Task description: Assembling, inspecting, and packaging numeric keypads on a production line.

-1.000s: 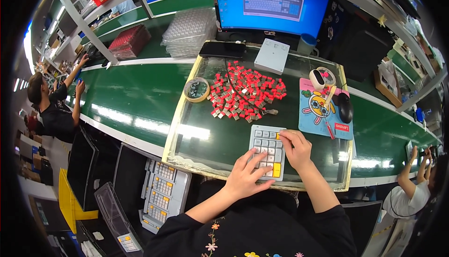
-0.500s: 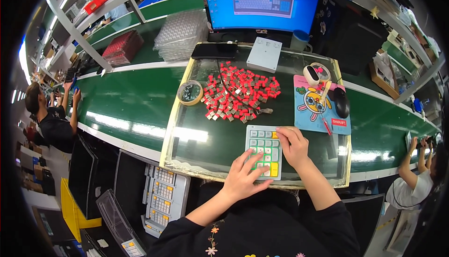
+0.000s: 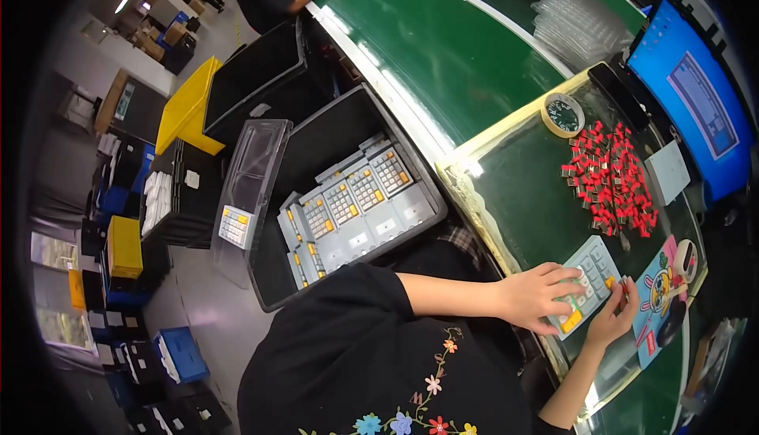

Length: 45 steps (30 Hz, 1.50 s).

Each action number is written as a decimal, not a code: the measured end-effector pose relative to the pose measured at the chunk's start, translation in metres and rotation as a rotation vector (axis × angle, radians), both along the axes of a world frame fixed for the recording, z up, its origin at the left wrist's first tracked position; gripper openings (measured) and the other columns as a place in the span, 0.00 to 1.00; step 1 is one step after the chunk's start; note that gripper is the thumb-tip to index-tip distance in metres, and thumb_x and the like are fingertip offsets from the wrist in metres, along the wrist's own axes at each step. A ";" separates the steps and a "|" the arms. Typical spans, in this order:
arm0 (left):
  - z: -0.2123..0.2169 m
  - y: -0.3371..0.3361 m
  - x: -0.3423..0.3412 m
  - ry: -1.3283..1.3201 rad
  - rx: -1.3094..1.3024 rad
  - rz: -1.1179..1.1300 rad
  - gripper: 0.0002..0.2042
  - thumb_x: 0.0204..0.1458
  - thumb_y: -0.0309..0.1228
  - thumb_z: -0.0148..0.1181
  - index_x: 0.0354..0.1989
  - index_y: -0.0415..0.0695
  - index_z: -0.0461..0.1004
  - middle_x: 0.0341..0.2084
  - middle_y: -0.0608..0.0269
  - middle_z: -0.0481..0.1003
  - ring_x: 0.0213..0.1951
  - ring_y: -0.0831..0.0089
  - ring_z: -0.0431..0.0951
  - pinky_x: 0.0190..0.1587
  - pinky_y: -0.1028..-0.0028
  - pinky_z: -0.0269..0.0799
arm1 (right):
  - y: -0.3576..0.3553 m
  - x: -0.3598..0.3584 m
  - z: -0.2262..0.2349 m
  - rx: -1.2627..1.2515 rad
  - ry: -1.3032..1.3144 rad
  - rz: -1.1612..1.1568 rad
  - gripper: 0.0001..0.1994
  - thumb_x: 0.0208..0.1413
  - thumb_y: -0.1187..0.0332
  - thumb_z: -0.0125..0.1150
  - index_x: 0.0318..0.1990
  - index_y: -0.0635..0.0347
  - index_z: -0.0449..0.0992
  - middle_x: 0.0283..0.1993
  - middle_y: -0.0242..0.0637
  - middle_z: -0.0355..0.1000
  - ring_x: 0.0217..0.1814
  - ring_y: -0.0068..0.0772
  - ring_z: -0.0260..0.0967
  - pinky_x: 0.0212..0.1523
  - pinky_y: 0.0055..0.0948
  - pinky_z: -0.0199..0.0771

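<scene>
A white numeric keypad with a few orange keys lies tilted near the front edge of the glass-topped workbench. My left hand rests over its lower left part, fingers spread on the keys and nothing gripped. At the keypad's right edge is my right hand, with its fingers bent and apart near an orange key. Just beyond the keypad spreads a pile of red-and-metal USB plugs.
Left of me, a black crate holds several similar keypads. A clear plastic tray leans beside it, with another keypad. Tape, a monitor, a mouse and a mouse pad surround the bench.
My view has swung left, bringing the crate of keypads fully into sight. Both hands stay at the same keypad; the right hand's fingers have shifted down along its right edge.
</scene>
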<state>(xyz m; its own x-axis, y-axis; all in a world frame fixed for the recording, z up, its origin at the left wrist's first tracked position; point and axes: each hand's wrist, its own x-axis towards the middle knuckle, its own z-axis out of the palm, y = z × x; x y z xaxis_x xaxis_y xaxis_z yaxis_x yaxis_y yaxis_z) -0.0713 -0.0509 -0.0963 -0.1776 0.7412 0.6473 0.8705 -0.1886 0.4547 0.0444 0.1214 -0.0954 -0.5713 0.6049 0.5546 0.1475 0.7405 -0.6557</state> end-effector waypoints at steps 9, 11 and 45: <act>-0.004 0.007 -0.002 0.029 -0.019 0.001 0.16 0.37 0.42 0.64 0.35 0.51 0.71 0.51 0.65 0.67 0.55 0.61 0.64 0.51 0.64 0.62 | -0.003 -0.006 0.000 0.078 -0.031 -0.119 0.13 0.47 0.80 0.57 0.42 0.56 0.74 0.38 0.33 0.73 0.34 0.30 0.70 0.36 0.24 0.70; 0.005 0.003 -0.002 0.043 -0.076 0.006 0.16 0.37 0.42 0.64 0.35 0.52 0.72 0.51 0.65 0.68 0.55 0.58 0.65 0.52 0.65 0.62 | -0.008 -0.012 0.010 0.148 -0.047 -0.116 0.14 0.46 0.79 0.59 0.41 0.54 0.74 0.38 0.32 0.73 0.34 0.30 0.70 0.35 0.24 0.70; 0.055 0.129 -0.078 0.071 -0.409 -0.151 0.07 0.46 0.33 0.59 0.34 0.50 0.77 0.29 0.74 0.76 0.38 0.71 0.65 0.46 0.68 0.55 | 0.030 -0.025 0.026 -0.421 0.016 -0.012 0.05 0.39 0.76 0.66 0.24 0.60 0.74 0.21 0.27 0.69 0.20 0.18 0.57 0.23 0.16 0.58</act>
